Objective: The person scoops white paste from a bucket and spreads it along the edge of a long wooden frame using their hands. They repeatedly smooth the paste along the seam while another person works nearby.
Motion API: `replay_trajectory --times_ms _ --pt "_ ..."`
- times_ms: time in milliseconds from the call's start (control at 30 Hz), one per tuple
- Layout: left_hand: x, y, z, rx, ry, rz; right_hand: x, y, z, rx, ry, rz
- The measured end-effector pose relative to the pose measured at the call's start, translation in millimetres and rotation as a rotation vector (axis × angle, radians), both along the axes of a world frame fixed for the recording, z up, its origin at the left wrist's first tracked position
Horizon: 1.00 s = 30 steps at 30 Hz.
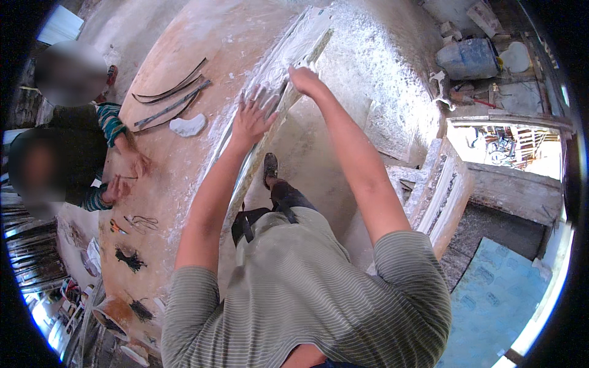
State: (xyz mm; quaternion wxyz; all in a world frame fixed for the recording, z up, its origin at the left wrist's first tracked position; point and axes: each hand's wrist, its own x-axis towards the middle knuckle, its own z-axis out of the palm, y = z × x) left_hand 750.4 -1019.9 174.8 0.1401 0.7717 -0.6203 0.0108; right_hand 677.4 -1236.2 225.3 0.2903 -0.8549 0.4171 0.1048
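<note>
Smoothing, we judge, in the head view: our left hand [250, 119] spreads, fingers apart, on the long white-coated strip [279, 58] along the edge of the table [175, 162]; our right hand [304, 81] curls beside it, grip contents we can't tell. Next move likely calls for even pressure. Strip looks chalky, uneven.

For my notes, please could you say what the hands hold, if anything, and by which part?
The spread left hand holds nothing; whether the right hand grips the long whitish strip's edge cannot be told.
</note>
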Motion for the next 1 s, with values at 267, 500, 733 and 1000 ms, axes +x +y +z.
replay_trajectory --times_ms 267,500,733,1000 --pt "-12.3 55.6 4.6 0.166 0.180 0.122 -39.8 101.9 -21.8 -0.211 -0.144 0.222" --pt "-11.7 33.7 9.1 0.176 0.201 -0.008 -33.1 114.9 -40.8 -0.206 -0.275 -0.145" --pt "-14.6 -62.4 2.6 -0.004 0.171 -0.008 -17.5 -57.7 -70.9 -0.156 0.165 -0.142" --pt "0.0 -49.3 17.8 0.178 0.218 0.081 20.0 -138.4 37.5 -0.040 -0.162 -0.150"
